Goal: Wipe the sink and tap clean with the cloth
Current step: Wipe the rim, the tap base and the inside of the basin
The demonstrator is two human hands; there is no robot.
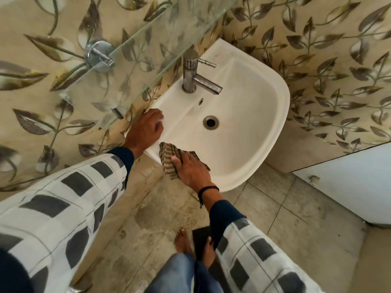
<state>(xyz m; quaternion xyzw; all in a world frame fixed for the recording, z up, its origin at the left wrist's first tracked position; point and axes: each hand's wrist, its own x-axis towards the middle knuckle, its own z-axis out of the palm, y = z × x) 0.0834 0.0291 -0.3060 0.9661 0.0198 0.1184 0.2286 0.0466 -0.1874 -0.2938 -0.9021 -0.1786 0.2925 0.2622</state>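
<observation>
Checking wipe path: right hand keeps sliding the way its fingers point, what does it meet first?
Probably the left hand, resting on the sink rim just beyond the cloth under the right hand; depth unclear.

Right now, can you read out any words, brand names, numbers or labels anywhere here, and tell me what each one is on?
None: no readable text shows anywhere in the head view.
Sink: plain white, no brand mark visible.
Tap: bare metal, no marking to be made out.
Cloth: stripes only, no label.
Wall tiles: leaf pattern only.
Glass shelf: unmarked.
</observation>
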